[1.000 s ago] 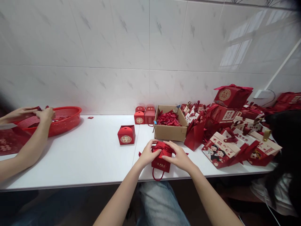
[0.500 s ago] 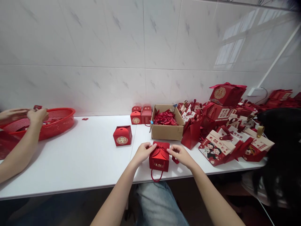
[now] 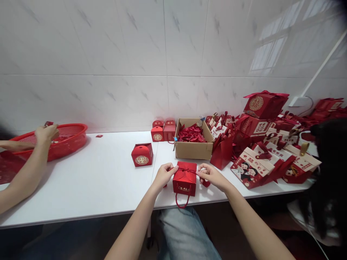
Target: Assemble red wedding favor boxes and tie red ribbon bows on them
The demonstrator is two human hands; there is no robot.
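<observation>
A small red gift box (image 3: 185, 183) with gold lettering stands near the table's front edge. Its cord handle (image 3: 182, 202) hangs down over the front. Dark red ribbon (image 3: 187, 170) crosses the top of the box, with a knot or twist at the middle. On the left side, my left hand (image 3: 166, 174) is closed in a pinch on the ribbon at the box's edge. My right hand (image 3: 210, 175) pinches the ribbon's other part, just right of the box. A loose ribbon tail (image 3: 206, 183) dangles below the right fingers.
Behind the box stands a cardboard box (image 3: 193, 151) of red ribbons. Another red gift box (image 3: 142, 155) is to the left, and printed gift bags (image 3: 252, 168) crowd the right. At far left, another person's hand (image 3: 46, 134) is over a red basket (image 3: 67, 150).
My hands have drawn apart a little, with the ribbon now stretched straighter across the box top. The other person's left hand has dropped lower into the basket area.
</observation>
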